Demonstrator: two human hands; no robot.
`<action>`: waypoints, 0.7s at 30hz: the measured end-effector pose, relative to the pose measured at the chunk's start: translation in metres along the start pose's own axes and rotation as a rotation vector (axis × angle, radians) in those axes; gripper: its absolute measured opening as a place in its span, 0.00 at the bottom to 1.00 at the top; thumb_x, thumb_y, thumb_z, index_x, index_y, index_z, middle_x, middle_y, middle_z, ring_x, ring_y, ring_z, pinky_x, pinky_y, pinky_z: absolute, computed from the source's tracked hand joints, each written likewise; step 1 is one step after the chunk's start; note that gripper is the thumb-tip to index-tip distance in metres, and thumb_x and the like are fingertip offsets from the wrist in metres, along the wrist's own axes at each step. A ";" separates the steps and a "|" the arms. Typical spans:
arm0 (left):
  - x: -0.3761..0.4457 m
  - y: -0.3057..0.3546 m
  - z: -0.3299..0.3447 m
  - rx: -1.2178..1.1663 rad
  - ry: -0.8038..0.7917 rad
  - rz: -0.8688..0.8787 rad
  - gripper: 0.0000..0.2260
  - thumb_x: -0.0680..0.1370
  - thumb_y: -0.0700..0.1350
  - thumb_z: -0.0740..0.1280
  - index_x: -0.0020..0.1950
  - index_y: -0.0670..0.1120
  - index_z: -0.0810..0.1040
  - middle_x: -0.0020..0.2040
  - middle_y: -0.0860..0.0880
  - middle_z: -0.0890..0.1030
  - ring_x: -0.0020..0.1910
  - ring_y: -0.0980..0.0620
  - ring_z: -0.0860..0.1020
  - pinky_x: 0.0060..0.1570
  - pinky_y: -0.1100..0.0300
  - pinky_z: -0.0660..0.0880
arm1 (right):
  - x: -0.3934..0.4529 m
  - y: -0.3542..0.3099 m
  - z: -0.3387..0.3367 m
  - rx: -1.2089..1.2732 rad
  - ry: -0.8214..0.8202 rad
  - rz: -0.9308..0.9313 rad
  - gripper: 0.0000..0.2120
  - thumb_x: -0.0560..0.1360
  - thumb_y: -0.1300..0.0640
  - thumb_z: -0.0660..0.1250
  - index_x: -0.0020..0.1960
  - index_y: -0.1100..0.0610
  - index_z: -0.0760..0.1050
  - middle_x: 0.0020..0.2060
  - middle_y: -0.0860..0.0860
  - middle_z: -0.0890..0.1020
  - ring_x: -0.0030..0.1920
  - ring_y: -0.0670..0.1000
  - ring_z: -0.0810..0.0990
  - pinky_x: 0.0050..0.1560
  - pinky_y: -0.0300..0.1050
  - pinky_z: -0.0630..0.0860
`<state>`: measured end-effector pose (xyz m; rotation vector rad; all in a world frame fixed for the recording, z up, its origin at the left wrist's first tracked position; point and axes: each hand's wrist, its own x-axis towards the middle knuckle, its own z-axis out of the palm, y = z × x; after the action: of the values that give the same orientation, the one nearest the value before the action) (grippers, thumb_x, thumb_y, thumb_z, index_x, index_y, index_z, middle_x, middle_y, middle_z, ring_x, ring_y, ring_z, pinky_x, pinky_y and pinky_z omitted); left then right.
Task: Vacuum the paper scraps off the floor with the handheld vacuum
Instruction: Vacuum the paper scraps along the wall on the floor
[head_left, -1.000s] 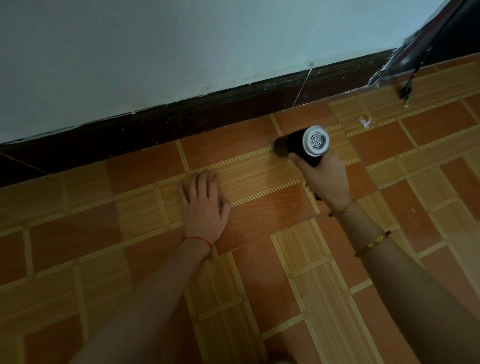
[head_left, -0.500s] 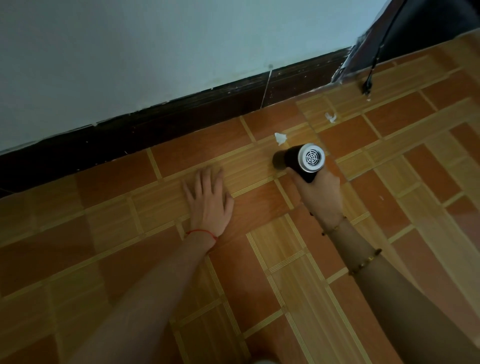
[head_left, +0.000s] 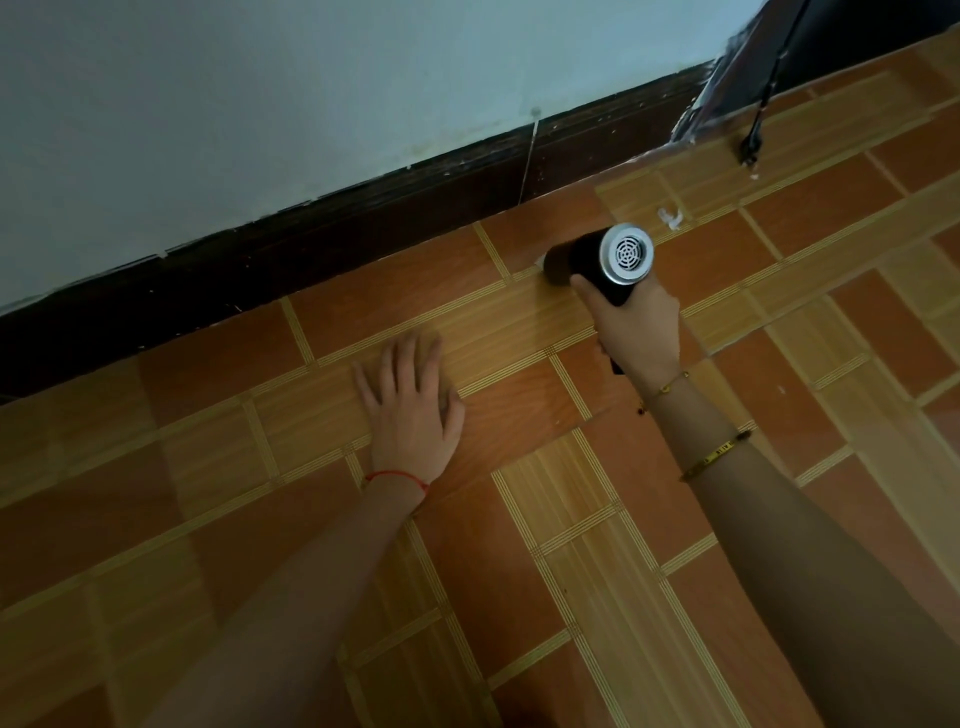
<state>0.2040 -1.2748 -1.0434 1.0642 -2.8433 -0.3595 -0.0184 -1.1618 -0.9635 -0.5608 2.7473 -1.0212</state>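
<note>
Suction works best with the handheld vacuum (head_left: 597, 260) nozzle low on the floor (head_left: 571, 571). Right hand (head_left: 636, 325) grips its handle; left hand (head_left: 410, 410) lies flat. Paper scrap (head_left: 670, 217) just beyond the vacuum.

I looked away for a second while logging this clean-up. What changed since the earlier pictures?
The handheld vacuum moved its nozzle onto the paper scrap seen beside it half a second ago; only a white sliver shows there now. The right hand keeps its grip. The left hand stays flat on the floor; another scrap remains.
</note>
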 end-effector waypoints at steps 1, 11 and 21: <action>0.000 0.000 0.000 0.001 0.002 0.001 0.28 0.79 0.55 0.54 0.78 0.49 0.62 0.77 0.43 0.64 0.77 0.40 0.60 0.74 0.30 0.52 | 0.000 0.001 -0.002 -0.012 0.032 0.018 0.26 0.71 0.37 0.68 0.55 0.57 0.75 0.41 0.56 0.84 0.40 0.57 0.83 0.40 0.50 0.81; -0.001 -0.002 0.000 -0.011 0.008 0.004 0.27 0.79 0.56 0.53 0.78 0.49 0.62 0.77 0.44 0.64 0.77 0.41 0.59 0.74 0.31 0.51 | -0.013 0.007 -0.001 -0.034 -0.146 -0.146 0.30 0.69 0.32 0.66 0.55 0.56 0.75 0.34 0.46 0.79 0.32 0.45 0.80 0.33 0.36 0.72; -0.001 -0.001 -0.001 -0.012 -0.006 -0.003 0.27 0.80 0.56 0.54 0.79 0.50 0.60 0.78 0.45 0.63 0.78 0.42 0.57 0.75 0.32 0.50 | -0.017 0.019 -0.008 -0.017 -0.091 -0.105 0.36 0.66 0.27 0.61 0.52 0.59 0.77 0.32 0.48 0.79 0.33 0.50 0.81 0.35 0.41 0.77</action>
<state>0.2057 -1.2752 -1.0430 1.0669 -2.8416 -0.3796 -0.0107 -1.1376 -0.9698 -0.7426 2.6741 -0.9702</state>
